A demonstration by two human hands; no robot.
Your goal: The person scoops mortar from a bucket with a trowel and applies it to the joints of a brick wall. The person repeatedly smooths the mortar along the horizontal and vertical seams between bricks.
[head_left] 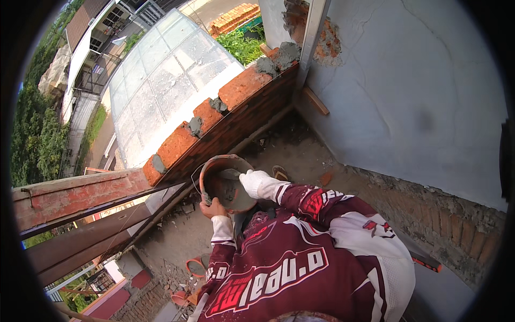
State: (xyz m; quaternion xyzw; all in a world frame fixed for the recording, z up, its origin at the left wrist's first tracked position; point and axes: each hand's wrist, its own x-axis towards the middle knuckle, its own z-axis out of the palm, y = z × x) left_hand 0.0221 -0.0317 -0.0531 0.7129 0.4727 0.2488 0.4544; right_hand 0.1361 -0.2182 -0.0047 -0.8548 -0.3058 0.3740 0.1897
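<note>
A bucket with an orange-brown rim is tilted in front of my body, and grey wet mortar clings inside it. My left hand, bare, is closed on the near left part of the rim. Wearing a white glove, my right hand is closed at the bucket's right side. From it a trowel reaches into the bucket; the glove hides its handle. Beyond the bucket runs a low brick wall, its top bricks parted by lumps of grey mortar.
A plastered grey wall rises on the right, with a metal upright where it meets the brickwork. At left, a reddish beam continues the wall line. Past it lies a translucent roof. Another bucket-like container sits on the rubble-strewn floor.
</note>
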